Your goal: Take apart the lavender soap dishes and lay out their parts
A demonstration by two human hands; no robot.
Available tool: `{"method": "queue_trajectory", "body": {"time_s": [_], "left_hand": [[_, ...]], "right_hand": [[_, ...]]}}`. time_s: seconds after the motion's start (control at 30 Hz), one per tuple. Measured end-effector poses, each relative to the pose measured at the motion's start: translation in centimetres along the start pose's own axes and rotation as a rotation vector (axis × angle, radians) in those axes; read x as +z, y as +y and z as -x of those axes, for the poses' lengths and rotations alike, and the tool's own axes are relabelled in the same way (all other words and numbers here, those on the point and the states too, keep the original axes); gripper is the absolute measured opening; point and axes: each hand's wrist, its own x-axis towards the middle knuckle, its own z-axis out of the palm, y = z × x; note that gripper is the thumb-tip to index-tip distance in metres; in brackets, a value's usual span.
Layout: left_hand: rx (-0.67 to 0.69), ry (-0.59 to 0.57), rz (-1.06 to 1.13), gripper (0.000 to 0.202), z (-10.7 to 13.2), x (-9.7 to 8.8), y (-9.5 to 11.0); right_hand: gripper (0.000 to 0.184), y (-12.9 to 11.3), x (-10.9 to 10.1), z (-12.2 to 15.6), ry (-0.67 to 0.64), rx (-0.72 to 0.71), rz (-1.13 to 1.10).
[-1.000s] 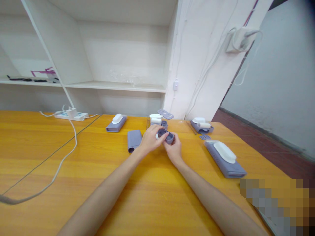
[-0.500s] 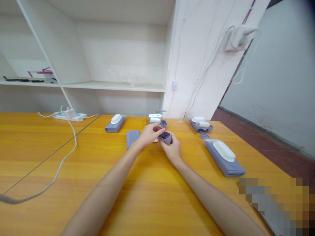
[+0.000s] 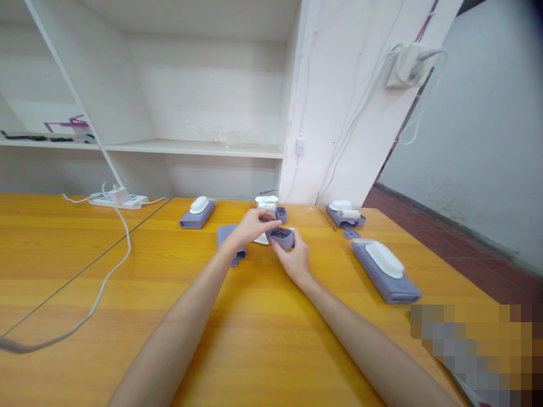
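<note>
Right hand (image 3: 297, 254): fingers and thumb closed round the near side and right end of a small grey-purple cup (image 3: 285, 241), open side up, held over the bench (image 3: 254, 350). Left hand (image 3: 252, 226): half curled above the cup's left end, thumb reaching across its rim; whether the fingertips grip anything, cannot tell. Something dark shows inside the cup, too small to make out.

Just under the left hand, a white piece (image 3: 262, 239); by the left wrist and partly hidden by it, a grey-purple sleeve (image 3: 224, 233). Beyond the hands, a white-topped stack (image 3: 266, 202) and a second small cup (image 3: 281, 214).

State of work, as judged: the white-capped case (image 3: 384, 271) right of the right hand and the capped case (image 3: 197, 213) farther off to the left look whole. The cup, sleeve and white piece lie separate, so this set seems only part way, its joining not yet done.
</note>
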Motion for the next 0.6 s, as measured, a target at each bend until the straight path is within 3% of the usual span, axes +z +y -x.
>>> {"method": "queue_trajectory", "body": {"time_s": [0.27, 0.37, 0.47, 0.6], "left_hand": [[-0.176, 0.078, 0.375, 0.03, -0.1, 1.2, 0.7], [-0.226, 0.245, 0.535, 0.031, -0.2, 0.4, 1.1], [-0.23, 0.404, 0.505, 0.03, -0.1, -1.5, 1.3], [-0.308, 0.259, 0.312, 0.032, 0.6, -3.7, 1.1]], "right_hand": [[0.034, 0.0, 0.0, 0.0, 0.016, -0.01, 0.062], [0.033, 0.0, 0.0, 0.3, 0.016, -0.057, 0.138], [0.03, -0.4, 0.0, 0.5, -0.025, -0.119, 0.181], [0.033, -0.8, 0.1, 0.6, -0.07, -0.18, 0.112]]}}
